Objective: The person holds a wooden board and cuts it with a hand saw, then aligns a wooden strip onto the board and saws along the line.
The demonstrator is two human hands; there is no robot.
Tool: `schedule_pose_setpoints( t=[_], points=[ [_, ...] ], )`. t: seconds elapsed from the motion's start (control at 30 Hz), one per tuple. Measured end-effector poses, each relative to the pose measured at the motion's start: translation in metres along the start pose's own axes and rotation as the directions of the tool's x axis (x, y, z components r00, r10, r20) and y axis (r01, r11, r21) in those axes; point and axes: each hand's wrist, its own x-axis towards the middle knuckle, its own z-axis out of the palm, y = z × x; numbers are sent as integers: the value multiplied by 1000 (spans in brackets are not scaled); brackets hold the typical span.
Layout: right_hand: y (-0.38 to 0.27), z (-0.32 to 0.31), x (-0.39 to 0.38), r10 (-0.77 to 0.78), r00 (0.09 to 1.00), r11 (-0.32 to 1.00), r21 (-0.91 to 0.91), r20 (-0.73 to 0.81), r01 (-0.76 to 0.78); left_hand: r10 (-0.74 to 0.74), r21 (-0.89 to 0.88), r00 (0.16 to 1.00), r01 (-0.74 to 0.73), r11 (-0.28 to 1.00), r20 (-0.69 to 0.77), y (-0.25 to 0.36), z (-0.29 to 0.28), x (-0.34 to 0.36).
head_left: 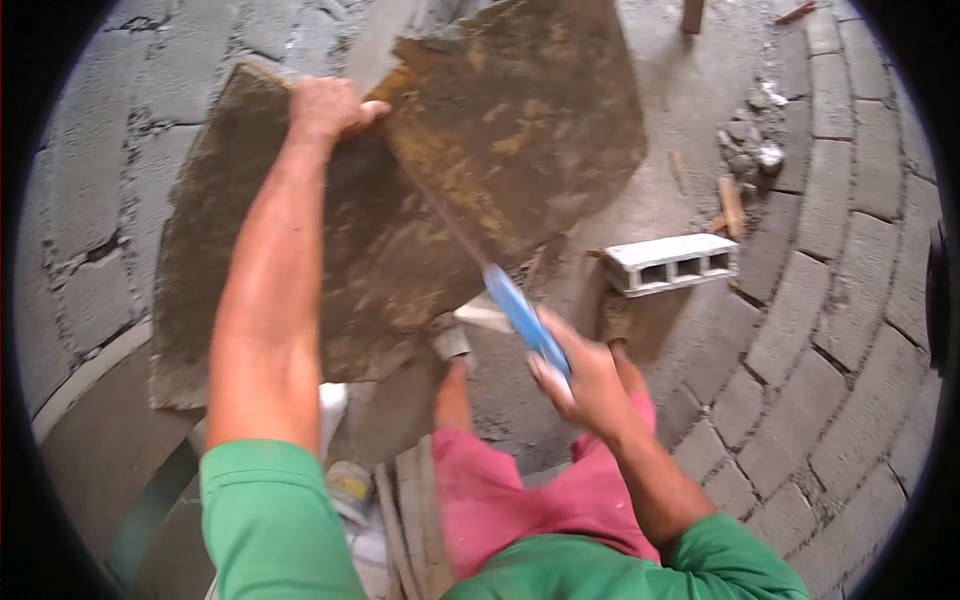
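My left hand [330,105] is closed over the far edge of a stained brown wooden board [300,220], its thumb pointing right. In my right hand [585,375] is the blue handle of a hand saw [515,310]. The saw's thin blade shows nearly edge-on and runs away to the upper left, along the line between the board's darker left part and its lighter, yellow-stained right part [530,120]. Whether those parts are fully separate I cannot tell. Blur softens the handle and my right fingers. The board's underside and whatever supports it are hidden.
A pale hollow concrete block [670,262] lies right of the board, near my foot. Beyond it are rubble [752,140] and a wood scrap [732,205]. Grey block walls [790,300] curve around both sides. Wood strips [400,520] and a can [350,488] are at lower left.
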Motion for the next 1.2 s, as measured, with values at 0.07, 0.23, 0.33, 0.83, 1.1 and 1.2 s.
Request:
schedule_pose_setpoints(
  t=[0.07, 0.23, 0.33, 0.83, 1.1, 1.2],
  points=[
    [-10, -46, -42, 129, 987, 989, -81, 99, -121, 14, -12, 999, -13, 1000, 34, 0, -6, 0],
    [-11, -27, 16, 157, 987, 987, -20, 40, -157, -15, -62, 998, 12, 998, -59, 14, -2, 3],
    [19, 28, 125, 81, 997, 992, -101, -21, -82, -6, -87, 994, -4, 996, -108, 30, 2, 13],
    [27, 70, 206, 46, 999, 983, -178, -21, -49, 4, -118, 1000, -3, 993, 5, 34, -5, 25],
    [5, -6, 24, 215, 975, 961, -190, 51, -202, -58, 19, 992, 56, 998, 110, -13, -4, 0],
    [64, 61, 179, 64, 995, 990, -124, -78, -73, 66, -43, 997, -64, 997, 30, 27, -1, 33]
  ],
)
